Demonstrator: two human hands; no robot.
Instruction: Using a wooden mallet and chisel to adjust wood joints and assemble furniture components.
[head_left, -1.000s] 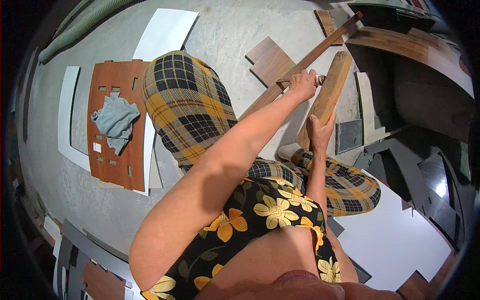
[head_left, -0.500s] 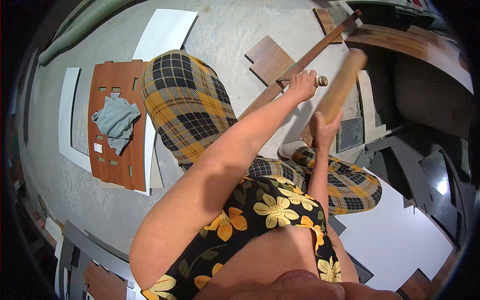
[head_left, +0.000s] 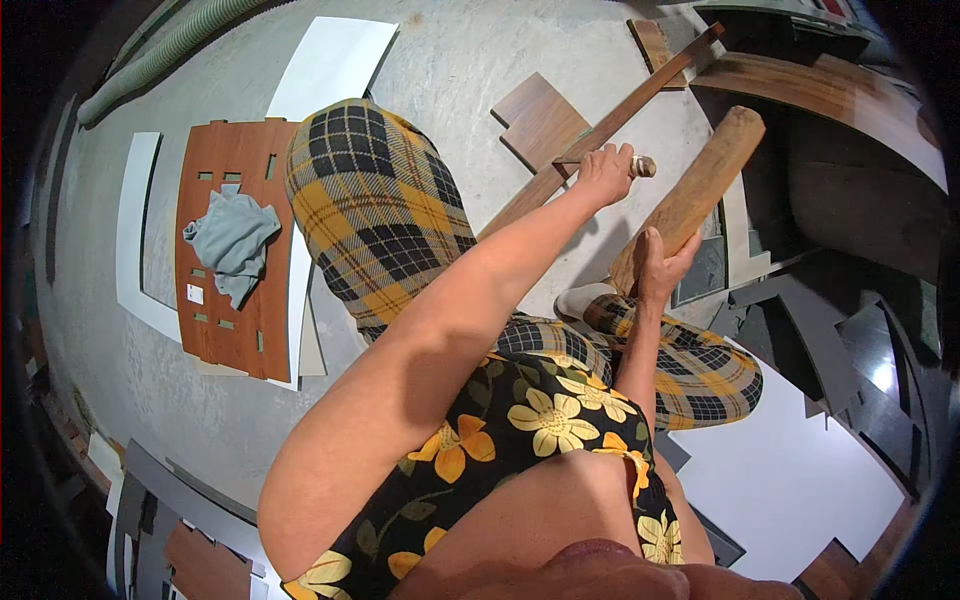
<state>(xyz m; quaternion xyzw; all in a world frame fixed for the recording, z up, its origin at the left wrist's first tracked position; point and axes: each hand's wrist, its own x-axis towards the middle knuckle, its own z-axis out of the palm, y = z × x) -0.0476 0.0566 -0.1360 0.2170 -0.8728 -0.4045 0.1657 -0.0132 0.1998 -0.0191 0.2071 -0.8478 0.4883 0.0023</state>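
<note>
My left hand (head_left: 605, 175) is closed around a chisel (head_left: 644, 167). The butt of its handle sticks out on the right, and its blade meets a long, narrow brown wood strip (head_left: 655, 80) on the left. In my right hand (head_left: 663, 265) is a thick, rough wooden block (head_left: 705, 170), gripped near its lower end and slanting up to the right. A gap separates the block from the chisel's butt. Two brown board pieces (head_left: 545, 120) lie on the floor beside the strip.
On the left, a grey cloth (head_left: 235, 240) rests on a slotted reddish-brown panel (head_left: 225, 150), with white panels (head_left: 335, 60) around it. Dark and white board offcuts (head_left: 790, 450) are stacked at the right. A ribbed hose (head_left: 160, 60) runs along the far left.
The wooden block in my right hand has shifted right, away from the chisel, and is no longer blurred. My left hand and the chisel have stayed in place.
</note>
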